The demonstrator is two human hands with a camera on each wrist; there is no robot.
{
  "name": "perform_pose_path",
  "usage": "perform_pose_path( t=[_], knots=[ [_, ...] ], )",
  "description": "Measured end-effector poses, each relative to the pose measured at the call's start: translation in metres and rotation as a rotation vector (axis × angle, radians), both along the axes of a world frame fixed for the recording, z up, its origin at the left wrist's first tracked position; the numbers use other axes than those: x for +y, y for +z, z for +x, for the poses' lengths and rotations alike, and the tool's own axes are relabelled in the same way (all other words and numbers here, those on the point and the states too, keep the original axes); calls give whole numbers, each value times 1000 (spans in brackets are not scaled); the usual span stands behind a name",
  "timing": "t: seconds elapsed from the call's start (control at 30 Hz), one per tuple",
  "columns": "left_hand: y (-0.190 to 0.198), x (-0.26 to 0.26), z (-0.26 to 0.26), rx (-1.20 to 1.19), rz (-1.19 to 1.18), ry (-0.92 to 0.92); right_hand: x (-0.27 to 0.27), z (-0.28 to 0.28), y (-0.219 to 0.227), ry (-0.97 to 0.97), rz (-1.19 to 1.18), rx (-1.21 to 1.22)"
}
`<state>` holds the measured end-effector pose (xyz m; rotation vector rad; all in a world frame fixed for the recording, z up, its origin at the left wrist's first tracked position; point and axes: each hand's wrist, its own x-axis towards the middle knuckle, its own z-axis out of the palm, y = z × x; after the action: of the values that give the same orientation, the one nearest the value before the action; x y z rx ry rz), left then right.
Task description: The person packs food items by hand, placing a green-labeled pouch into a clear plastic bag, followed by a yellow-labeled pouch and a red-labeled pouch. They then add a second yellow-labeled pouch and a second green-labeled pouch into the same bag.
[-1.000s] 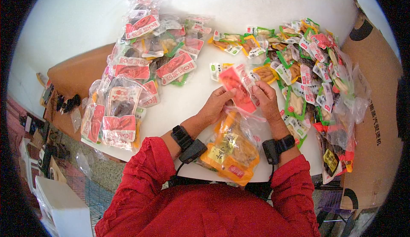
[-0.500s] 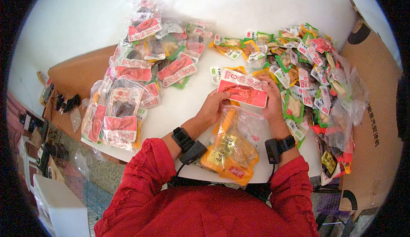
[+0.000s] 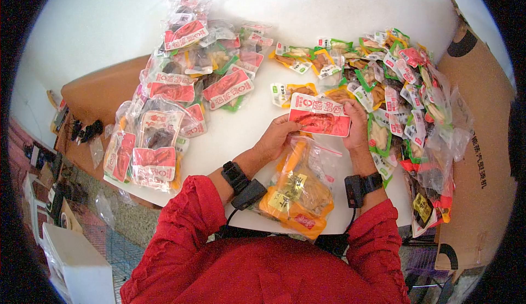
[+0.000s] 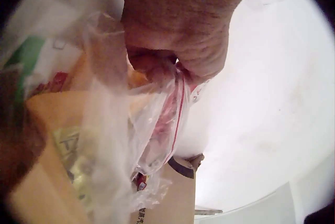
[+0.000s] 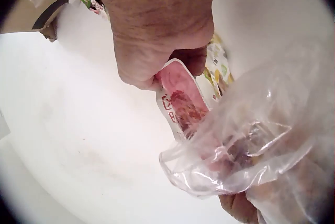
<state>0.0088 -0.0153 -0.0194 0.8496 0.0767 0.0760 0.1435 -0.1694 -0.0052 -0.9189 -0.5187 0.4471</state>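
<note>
A flat red-and-white food packet point(image 3: 319, 120), printed with large characters and a picture of food, lies level between both hands above the table. The left hand point(image 3: 275, 138) pinches its left end, thumb on top. The right hand point(image 3: 356, 127) holds its right end, as the right wrist view also shows of the packet point(image 5: 183, 95). Just below, a clear zip bag point(image 3: 298, 191) with yellow-orange packets inside leans toward the person. Its mouth, with a red zip line, reaches close under the left hand point(image 4: 175, 51) in the left wrist view; some left fingers are hidden.
Filled clear bags point(image 3: 170, 123) with red-and-white packets are heaped on the table's left. Many small green and yellow food packets point(image 3: 378, 87) pile up at the right. A cardboard sheet point(image 3: 476, 139) stands beyond them, and a white wall point(image 3: 329, 3) rises behind.
The packet has turned from a steep slant to level, its printed face up. It has then shifted slightly right and nearer the person, with the right hand at its right end.
</note>
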Motion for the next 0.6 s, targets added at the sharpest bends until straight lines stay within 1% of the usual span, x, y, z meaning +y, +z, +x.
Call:
perform_pose_path(
  t=[0.03, 0.1, 0.13, 0.17, 0.2, 0.23, 0.27, 0.3, 0.33, 0.4, 0.43, 0.47, 0.5, 0.53, 0.57, 0.6],
  knots=[
    [2, -1, -1, 31, -4, 15, 0, 2, -2, 0, 0, 1],
    [8, 1, -1, 64, -8, 28, -1, 7, -3, -146, -159, -226],
    [11, 6, 0, 5, 249, 73, -2, 10, -2, -148, -159, -222],
    [13, 11, 1, -51, 504, 117, -4, 12, -2, -196, -157, -228],
    [20, 11, -1, -40, 500, 115, -6, 14, -1, -240, -157, -229],
    [32, 9, -5, -75, 613, 172, -10, 18, 0, -282, -220, -285],
    [42, 9, -7, -112, 728, 227, -14, 21, 1, -281, -224, -276],
    [45, 11, -7, -130, 812, 231, -18, 22, 4, -262, -275, -305],
    [47, 12, -6, -124, 811, 227, -21, 23, 7, -244, -325, -337],
    [52, 12, -4, -348, 1112, 314, -24, 25, 9, -210, -338, -353],
    [64, 6, -10, -367, 1210, 317, -26, 28, 9, -177, -404, -384],
    [71, 4, -15, -365, 1209, 315, -28, 29, 8, -143, -469, -414],
    [76, 5, -21, -361, 1397, 191, -27, 26, 10, -144, -470, -410],
    [80, 4, -26, -353, 1582, 60, -26, 22, 12, -61, -467, -417],
    [84, 1, -29, -397, 1633, 51, -25, 19, 14, 22, -462, -423],
    [83, 1, -29, -393, 1632, 48, -24, 17, 16, 24, -463, -419]
  ],
)
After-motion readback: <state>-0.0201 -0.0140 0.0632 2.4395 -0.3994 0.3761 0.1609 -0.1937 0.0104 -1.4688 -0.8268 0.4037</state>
